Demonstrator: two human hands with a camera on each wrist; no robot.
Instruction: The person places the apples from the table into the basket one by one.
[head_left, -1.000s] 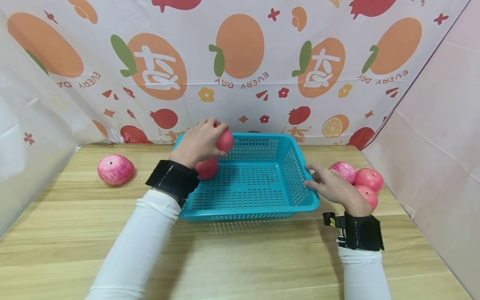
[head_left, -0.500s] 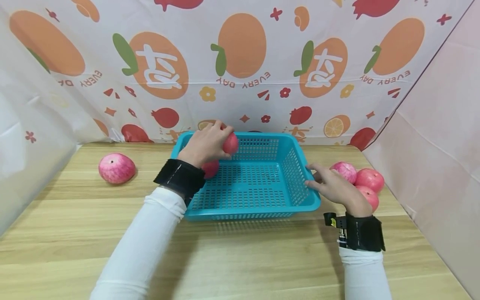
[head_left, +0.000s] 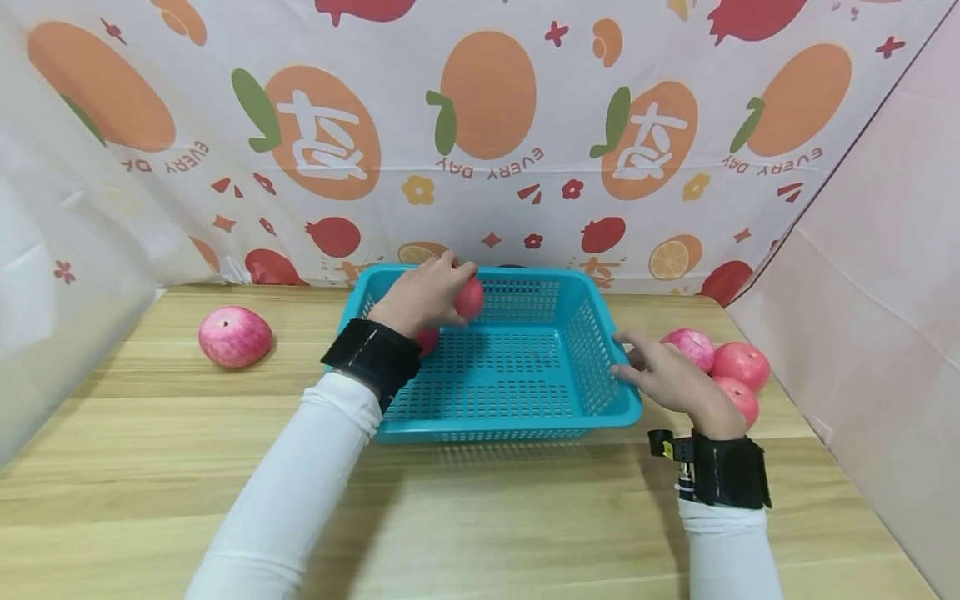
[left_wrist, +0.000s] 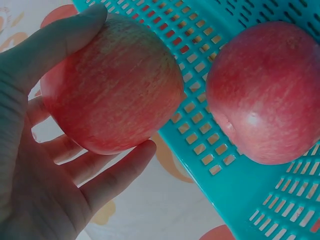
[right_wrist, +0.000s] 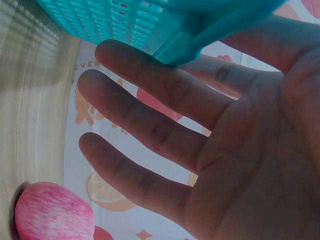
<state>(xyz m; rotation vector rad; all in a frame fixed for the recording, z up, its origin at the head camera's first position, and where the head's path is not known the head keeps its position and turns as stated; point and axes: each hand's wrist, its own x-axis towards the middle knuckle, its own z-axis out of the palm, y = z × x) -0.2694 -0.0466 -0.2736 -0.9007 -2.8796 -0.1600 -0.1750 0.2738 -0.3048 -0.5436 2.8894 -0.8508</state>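
My left hand (head_left: 423,293) grips a red apple (head_left: 470,298) over the left part of a blue-green plastic basket (head_left: 483,429). In the left wrist view, thumb and fingers spread around that apple (left_wrist: 115,85). Another red apple (left_wrist: 267,95) lies in the basket's left end, partly hidden by my hand in the head view. My right hand (head_left: 667,371) holds the basket's right rim between thumb and forefinger. Its other fingers (right_wrist: 135,117) extend below the rim in the right wrist view.
A pink-striped apple (head_left: 236,337) sits on the wooden table (head_left: 517,517) left of the basket. Beside my right hand stand a striped apple (head_left: 690,348) and two red apples (head_left: 741,365), close together. A fruit-print cloth (head_left: 487,208) hangs behind the basket.
My left hand has moved slightly right and lower with the apple, further over the basket. The right hand stays at the rim.
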